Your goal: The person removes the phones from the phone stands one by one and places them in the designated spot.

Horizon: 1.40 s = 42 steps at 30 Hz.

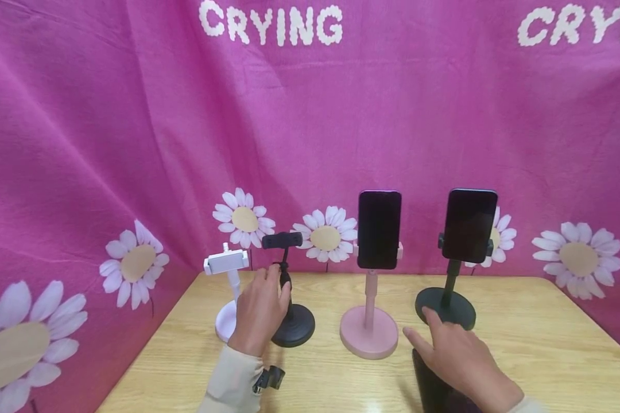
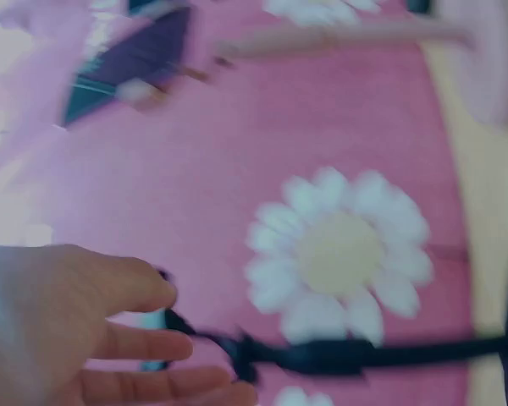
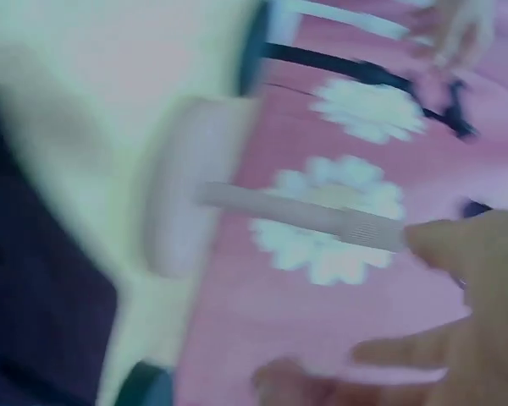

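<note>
My left hand point(image 1: 258, 312) reaches over the table beside a black phone stand point(image 1: 298, 328), its fingers extended near the stand's upper neck. In the left wrist view, the fingers of that hand point(image 2: 144, 372) spread at the blurred top of this stand, whose holder carries no phone. My right hand point(image 1: 462, 355) hovers with fingers loosely extended over a dark flat device point(image 1: 427, 383), partly hidden under it. Ahead of that hand stands a dark green phone stand point(image 1: 452, 281) holding a phone point(image 1: 469, 225). A pink phone stand point(image 1: 369, 335) holds another upright phone point(image 1: 379, 229).
A white phone stand point(image 1: 226, 263) without a phone stands at the left, its base partly behind my left hand. The wooden table point(image 1: 537, 332) ends at a pink cloth backdrop point(image 1: 310, 126) printed with daisies and lettering. A black device point(image 1: 271, 377) sits at my left wrist.
</note>
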### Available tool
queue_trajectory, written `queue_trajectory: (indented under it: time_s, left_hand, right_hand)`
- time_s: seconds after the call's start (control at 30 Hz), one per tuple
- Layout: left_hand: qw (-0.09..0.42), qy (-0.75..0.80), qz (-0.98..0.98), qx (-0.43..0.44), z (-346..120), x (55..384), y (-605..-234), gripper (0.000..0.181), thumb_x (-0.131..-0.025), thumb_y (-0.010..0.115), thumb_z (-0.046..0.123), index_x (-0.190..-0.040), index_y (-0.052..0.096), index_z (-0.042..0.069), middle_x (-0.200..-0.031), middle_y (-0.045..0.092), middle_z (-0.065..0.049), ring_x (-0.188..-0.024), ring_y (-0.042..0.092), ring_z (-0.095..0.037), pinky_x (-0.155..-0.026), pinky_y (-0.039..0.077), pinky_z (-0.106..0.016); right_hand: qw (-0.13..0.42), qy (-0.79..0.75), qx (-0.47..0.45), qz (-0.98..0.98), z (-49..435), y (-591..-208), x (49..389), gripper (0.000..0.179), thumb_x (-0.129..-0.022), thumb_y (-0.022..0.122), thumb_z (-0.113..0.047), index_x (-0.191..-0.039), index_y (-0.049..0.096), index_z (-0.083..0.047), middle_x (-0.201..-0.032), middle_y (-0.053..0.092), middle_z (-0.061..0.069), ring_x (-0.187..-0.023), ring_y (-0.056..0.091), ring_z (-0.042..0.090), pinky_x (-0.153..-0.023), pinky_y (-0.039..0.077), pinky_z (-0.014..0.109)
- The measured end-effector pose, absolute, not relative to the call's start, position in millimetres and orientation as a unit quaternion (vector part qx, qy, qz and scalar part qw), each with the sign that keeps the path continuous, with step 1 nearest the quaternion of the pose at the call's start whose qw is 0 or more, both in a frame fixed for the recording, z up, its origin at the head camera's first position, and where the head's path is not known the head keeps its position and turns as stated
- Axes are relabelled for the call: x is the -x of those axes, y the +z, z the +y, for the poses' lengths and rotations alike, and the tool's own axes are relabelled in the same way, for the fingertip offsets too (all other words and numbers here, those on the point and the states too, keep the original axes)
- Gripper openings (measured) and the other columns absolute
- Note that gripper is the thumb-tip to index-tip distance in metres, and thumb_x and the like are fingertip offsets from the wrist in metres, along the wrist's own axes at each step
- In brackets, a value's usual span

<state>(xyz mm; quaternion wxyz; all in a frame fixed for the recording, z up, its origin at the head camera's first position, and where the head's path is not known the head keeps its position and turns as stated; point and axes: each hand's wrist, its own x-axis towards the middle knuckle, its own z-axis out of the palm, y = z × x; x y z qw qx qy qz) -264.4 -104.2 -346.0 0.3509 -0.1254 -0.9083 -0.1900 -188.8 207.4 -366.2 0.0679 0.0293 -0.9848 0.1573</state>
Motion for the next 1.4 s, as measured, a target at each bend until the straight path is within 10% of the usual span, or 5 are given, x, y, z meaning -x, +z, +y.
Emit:
queue_trajectory:
  time_s: [0.23, 0.73, 1.4]
  left_hand:
    - [0.277, -0.419, -0.830, 0.243, -72.4, 252.7, -318.9, 0.040, -0.095, 0.060, 0.017, -0.134, 0.054, 0.015, -0.108, 0.066, -0.004, -0.092, 0.065, -0.013, -0.074, 0.056, -0.029]
    - [0.012, -0.679, -0.687, 0.257, -13.5, 256.0, -318.9, 0.045, -0.105, 0.031, 0.038, -0.150, 0.030, 0.037, -0.151, 0.035, -0.007, -0.132, 0.043, -0.032, -0.100, 0.042, -0.053]
    - [-0.024, -0.718, -0.634, 0.286, -11.8, 256.7, -316.2, 0.048, -0.105, 0.033, 0.036, -0.150, 0.034, 0.022, -0.145, 0.045, -0.009, -0.129, 0.047, -0.031, -0.100, 0.043, -0.049]
  right_hand:
    - [0.232, 0.362, -0.114, -0.896, 195.8, -324.8, 198.6, 0.070, -0.095, 0.059, -0.040, -0.152, 0.026, -0.017, -0.120, 0.060, 0.019, -0.103, 0.064, 0.033, -0.083, 0.052, 0.052]
    - [0.199, 0.546, -0.085, -0.810, 172.4, -319.3, 217.0, 0.069, -0.097, 0.055, -0.039, -0.154, 0.017, -0.031, -0.150, 0.035, 0.019, -0.135, 0.037, 0.040, -0.103, 0.033, 0.062]
    - [0.183, 0.550, -0.105, -0.808, 165.5, -319.3, 220.2, 0.070, -0.095, 0.058, -0.041, -0.153, 0.021, -0.030, -0.148, 0.040, 0.013, -0.124, 0.052, 0.035, -0.096, 0.044, 0.053]
